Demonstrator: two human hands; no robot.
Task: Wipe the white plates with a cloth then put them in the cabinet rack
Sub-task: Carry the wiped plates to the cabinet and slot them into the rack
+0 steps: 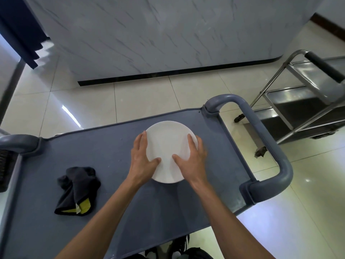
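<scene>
A round white plate [168, 144] sits over the grey-blue top of a plastic cart [104, 152], right of centre. My left hand [142, 159] grips its left rim, thumb on the plate's face and fingers along the edge. My right hand [192, 159] grips the right rim the same way. A crumpled dark cloth [76, 186] with a yellow patch lies on the cart top to the left, apart from both hands. Whether the plate is lifted or resting on the cart, I cannot tell.
The cart has a thick grey handle [268, 139] on its right end and another [16, 143] at the left. A steel trolley [306, 98] stands on the tiled floor to the right. A marble-patterned counter wall [158, 38] rises behind the cart.
</scene>
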